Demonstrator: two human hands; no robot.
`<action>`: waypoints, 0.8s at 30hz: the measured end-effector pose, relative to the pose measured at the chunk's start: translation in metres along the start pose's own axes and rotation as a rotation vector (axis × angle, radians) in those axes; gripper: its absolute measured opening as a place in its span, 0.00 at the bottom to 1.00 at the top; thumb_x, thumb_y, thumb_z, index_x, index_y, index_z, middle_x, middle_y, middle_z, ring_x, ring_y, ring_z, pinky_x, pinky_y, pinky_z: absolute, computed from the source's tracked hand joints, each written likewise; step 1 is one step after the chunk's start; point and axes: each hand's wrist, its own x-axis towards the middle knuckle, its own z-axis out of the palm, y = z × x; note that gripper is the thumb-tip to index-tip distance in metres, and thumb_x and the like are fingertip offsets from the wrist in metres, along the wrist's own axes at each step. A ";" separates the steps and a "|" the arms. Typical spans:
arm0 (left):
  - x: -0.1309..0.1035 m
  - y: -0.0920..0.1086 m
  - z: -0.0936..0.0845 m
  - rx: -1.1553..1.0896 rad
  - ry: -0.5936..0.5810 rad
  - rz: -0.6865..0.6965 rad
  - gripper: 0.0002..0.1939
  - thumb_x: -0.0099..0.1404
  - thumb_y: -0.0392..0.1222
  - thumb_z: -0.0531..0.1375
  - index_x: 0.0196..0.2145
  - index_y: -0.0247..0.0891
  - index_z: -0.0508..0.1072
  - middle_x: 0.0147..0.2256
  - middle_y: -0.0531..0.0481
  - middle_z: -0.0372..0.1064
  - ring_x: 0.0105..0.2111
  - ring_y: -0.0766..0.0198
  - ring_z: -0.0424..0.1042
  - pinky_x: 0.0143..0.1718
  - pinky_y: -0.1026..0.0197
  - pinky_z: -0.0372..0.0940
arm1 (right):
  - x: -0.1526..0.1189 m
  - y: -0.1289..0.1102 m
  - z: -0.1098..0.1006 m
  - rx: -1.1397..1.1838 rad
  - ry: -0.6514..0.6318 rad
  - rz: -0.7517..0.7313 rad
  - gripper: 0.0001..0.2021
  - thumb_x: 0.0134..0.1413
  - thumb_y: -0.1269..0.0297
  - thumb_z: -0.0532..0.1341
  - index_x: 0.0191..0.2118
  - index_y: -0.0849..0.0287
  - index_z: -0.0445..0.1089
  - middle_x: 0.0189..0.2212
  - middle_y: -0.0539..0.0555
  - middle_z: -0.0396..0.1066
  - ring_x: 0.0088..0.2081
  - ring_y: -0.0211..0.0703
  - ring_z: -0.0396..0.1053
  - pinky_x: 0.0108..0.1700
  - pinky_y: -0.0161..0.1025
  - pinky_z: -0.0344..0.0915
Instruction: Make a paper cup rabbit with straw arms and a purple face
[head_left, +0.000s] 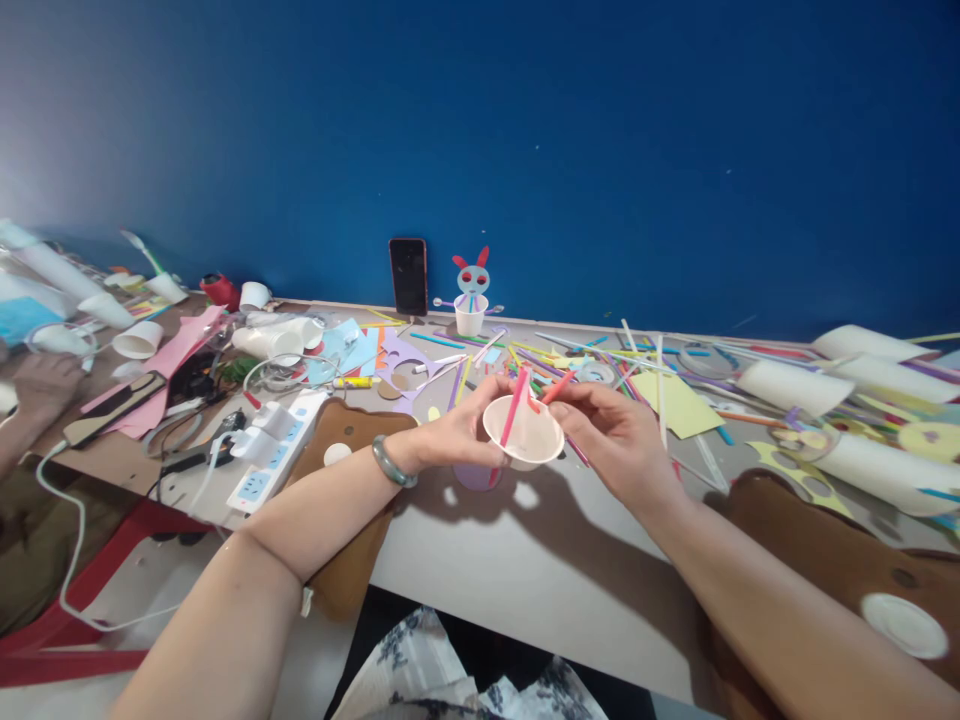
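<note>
A white paper cup (532, 448) is tilted with its mouth toward me, and my left hand (480, 420) is closed round its left side. Inside the cup a pink straw (514, 408) leans up past the rim. My right hand (611, 430) pinches an orange-red straw (556, 387) at the cup's right rim; whether it is fixed to the cup I cannot tell. Below the cup, a purple paper disc (478, 477) lies on the table, partly hidden. Farther back stands a cup figure (471, 300) with red ears and stick arms.
A phone (409, 277) leans on the blue wall. Straws and paper scraps (679, 400) cover the table's back. A power strip (276, 455) with cables lies left, brown cushions (349, 480) sit at both sides, and another person's hand (49, 385) is at far left.
</note>
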 end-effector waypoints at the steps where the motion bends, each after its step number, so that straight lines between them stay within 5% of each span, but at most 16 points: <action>1: 0.000 -0.001 0.000 -0.013 0.007 0.001 0.35 0.48 0.42 0.74 0.49 0.43 0.62 0.46 0.50 0.66 0.43 0.59 0.70 0.43 0.59 0.66 | 0.001 -0.001 0.000 0.024 -0.049 0.019 0.13 0.54 0.49 0.69 0.37 0.53 0.76 0.33 0.53 0.77 0.34 0.46 0.73 0.33 0.41 0.71; 5: 0.004 -0.008 0.006 -0.121 0.091 -0.019 0.34 0.47 0.45 0.77 0.46 0.42 0.63 0.42 0.51 0.66 0.39 0.64 0.71 0.39 0.61 0.68 | 0.003 0.003 0.000 0.025 -0.130 0.011 0.15 0.58 0.46 0.65 0.39 0.53 0.72 0.35 0.54 0.75 0.34 0.46 0.71 0.32 0.41 0.67; 9: 0.010 -0.018 0.010 -0.112 0.277 -0.076 0.34 0.45 0.48 0.79 0.41 0.38 0.64 0.37 0.53 0.69 0.35 0.67 0.72 0.38 0.61 0.70 | 0.001 0.011 -0.004 -0.163 0.018 -0.106 0.13 0.63 0.48 0.61 0.40 0.52 0.66 0.35 0.54 0.71 0.35 0.48 0.69 0.34 0.44 0.64; 14: 0.009 -0.016 0.011 -0.117 0.159 -0.203 0.26 0.53 0.54 0.75 0.34 0.34 0.67 0.28 0.52 0.73 0.28 0.68 0.73 0.33 0.62 0.67 | 0.003 0.016 -0.011 -0.301 0.071 -0.207 0.10 0.67 0.50 0.57 0.40 0.51 0.63 0.31 0.53 0.66 0.30 0.47 0.63 0.32 0.47 0.59; 20: 0.008 -0.009 0.010 -0.190 0.162 -0.220 0.26 0.53 0.55 0.75 0.35 0.34 0.69 0.27 0.52 0.75 0.25 0.73 0.68 0.29 0.65 0.60 | 0.005 0.019 -0.013 -0.271 0.111 -0.211 0.14 0.68 0.46 0.54 0.40 0.50 0.64 0.34 0.55 0.68 0.33 0.48 0.65 0.34 0.48 0.61; 24: 0.010 -0.010 0.010 -0.255 0.174 -0.172 0.28 0.50 0.57 0.76 0.34 0.35 0.70 0.25 0.53 0.73 0.24 0.73 0.68 0.29 0.65 0.59 | 0.001 0.014 -0.006 -0.098 -0.016 -0.161 0.26 0.56 0.39 0.65 0.50 0.51 0.64 0.43 0.58 0.71 0.40 0.52 0.71 0.38 0.47 0.68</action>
